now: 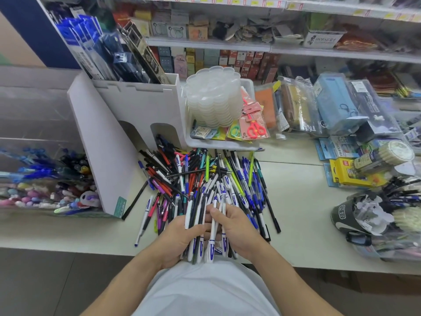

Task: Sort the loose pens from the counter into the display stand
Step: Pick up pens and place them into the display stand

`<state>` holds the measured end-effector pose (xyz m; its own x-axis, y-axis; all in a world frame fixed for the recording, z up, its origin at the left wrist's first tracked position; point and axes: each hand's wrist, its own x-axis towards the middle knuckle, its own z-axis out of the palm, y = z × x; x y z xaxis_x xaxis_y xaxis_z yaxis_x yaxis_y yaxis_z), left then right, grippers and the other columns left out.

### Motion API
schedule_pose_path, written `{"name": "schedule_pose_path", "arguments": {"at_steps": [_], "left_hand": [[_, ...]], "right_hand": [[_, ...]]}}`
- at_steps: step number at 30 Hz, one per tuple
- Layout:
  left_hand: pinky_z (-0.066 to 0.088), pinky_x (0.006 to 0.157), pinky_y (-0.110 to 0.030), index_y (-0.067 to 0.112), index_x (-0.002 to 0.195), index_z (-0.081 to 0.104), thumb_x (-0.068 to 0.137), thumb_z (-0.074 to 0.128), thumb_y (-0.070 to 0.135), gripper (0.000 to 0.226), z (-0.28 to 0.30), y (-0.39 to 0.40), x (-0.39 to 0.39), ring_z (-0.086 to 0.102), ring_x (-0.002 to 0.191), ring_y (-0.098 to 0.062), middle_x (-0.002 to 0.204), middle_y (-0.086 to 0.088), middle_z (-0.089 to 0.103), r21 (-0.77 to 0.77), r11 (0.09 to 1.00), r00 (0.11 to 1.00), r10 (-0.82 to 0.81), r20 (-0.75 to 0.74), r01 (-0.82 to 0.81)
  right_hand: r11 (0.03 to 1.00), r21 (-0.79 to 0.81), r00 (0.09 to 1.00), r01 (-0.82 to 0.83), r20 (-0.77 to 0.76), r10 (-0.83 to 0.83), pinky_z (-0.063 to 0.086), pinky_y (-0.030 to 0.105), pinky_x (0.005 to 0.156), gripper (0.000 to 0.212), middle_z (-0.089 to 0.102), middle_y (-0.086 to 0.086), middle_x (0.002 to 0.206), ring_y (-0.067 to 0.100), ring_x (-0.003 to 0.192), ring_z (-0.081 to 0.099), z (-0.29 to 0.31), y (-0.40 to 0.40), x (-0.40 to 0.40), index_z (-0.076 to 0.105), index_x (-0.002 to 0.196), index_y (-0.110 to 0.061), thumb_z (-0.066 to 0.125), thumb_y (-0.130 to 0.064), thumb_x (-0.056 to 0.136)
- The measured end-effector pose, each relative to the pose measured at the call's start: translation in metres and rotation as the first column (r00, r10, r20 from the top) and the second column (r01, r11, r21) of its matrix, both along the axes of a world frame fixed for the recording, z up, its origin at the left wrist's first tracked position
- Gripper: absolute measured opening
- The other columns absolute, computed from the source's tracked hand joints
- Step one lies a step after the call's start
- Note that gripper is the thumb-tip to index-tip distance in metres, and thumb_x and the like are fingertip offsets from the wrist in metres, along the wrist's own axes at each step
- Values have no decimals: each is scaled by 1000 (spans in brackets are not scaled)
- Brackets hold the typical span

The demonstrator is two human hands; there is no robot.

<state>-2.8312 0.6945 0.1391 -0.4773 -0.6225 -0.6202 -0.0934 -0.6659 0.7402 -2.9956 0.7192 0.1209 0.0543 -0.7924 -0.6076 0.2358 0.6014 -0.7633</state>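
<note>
A big heap of loose pens [205,179], white, blue, black, red and green, lies on the pale counter [300,201] in front of me. My left hand [180,238] grips a bundle of white pens with blue caps [210,245] near the counter's front edge. My right hand [237,229] holds the same bundle from the right, thumb across the pens. The white display stand [127,115] rises at the left behind the heap, with two arched slots low down and packaged pens in its top.
A clear bin of coloured pens [45,179] sits left of the stand. A white tray [225,144] with stacked plastic lids and scissors packs stands behind the heap. Pencil cases, a yellow box [350,174] and a dark cup of pens [355,217] crowd the right side.
</note>
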Motion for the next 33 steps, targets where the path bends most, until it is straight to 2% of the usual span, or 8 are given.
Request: {"name": "schedule_pose_path", "arguments": {"at_steps": [6, 9, 14, 17, 20, 23, 27, 33], "left_hand": [[55, 94, -51, 8, 120, 65, 93, 52, -10, 35, -5, -4, 3, 69, 105, -39, 111, -22, 72, -12, 999, 999, -33, 12, 33], [52, 96, -58, 6, 122, 66, 95, 53, -7, 32, -8, -4, 2, 64, 110, -47, 112, -27, 70, 32, 999, 999, 28, -18, -27], [59, 73, -33, 4, 108, 69, 98, 50, -6, 23, -6, -1, 1, 73, 90, -23, 101, -16, 76, 26, 993, 993, 118, -22, -118], [61, 76, -47, -1, 113, 62, 99, 52, -3, 18, -15, -2, 1, 73, 88, -32, 100, -20, 74, 66, 975, 977, 208, 34, -210], [57, 59, -40, 2, 102, 54, 98, 56, 2, 4, -21, -5, 4, 59, 59, -26, 80, -16, 60, 67, 956, 956, 280, 87, -286], [37, 46, -29, 3, 101, 54, 102, 53, 28, 25, -17, -2, 0, 39, 50, -17, 72, -7, 50, 104, 965, 970, 242, 15, -243], [36, 47, -28, 6, 89, 63, 105, 41, 43, 46, -7, 2, -4, 42, 51, -19, 65, -8, 51, 184, 970, 985, 169, -43, -158], [51, 57, -31, 3, 102, 61, 94, 60, 26, 24, -10, 4, 5, 54, 60, -22, 74, -18, 56, 87, 986, 984, 149, -95, -141]], "right_hand": [[993, -29, 992, -115, -54, 114, 62, 50, 83, 20, 76, 16, 108, 36, 94, 74, 5, -6, 2, 65, 120, -10, 54, -19, 106], [999, -8, 999, -48, 10, 48, 61, 50, 81, 20, 74, 22, 108, 33, 88, 72, 4, -8, 1, 66, 118, -7, 53, -16, 106], [992, 1, 981, 122, 153, -121, 62, 35, 75, 29, 76, 22, 100, 29, 91, 76, 4, -3, 0, 66, 111, 8, 42, -7, 108], [986, 42, 980, 162, 113, -166, 60, 35, 67, 25, 74, 25, 88, 30, 79, 75, 1, -4, -3, 58, 107, 9, 38, -5, 108], [972, 60, 970, 226, 80, -230, 54, 35, 60, 7, 56, 11, 71, 23, 58, 57, -4, -9, -9, 45, 104, -6, 41, -1, 105], [979, 82, 971, 188, 135, -198, 40, 28, 47, 6, 44, 1, 66, 13, 50, 37, 1, -14, -8, 42, 104, -11, 44, -6, 106], [999, 37, 992, 4, 124, -9, 26, 20, 37, 17, 39, -1, 58, 8, 42, 29, 9, -13, 3, 57, 90, -13, 55, -21, 105], [997, -77, 996, 20, -82, -27, 30, 25, 39, 32, 47, -7, 49, 11, 37, 39, 3, -12, 8, 50, 97, -9, 79, -21, 89]]}}
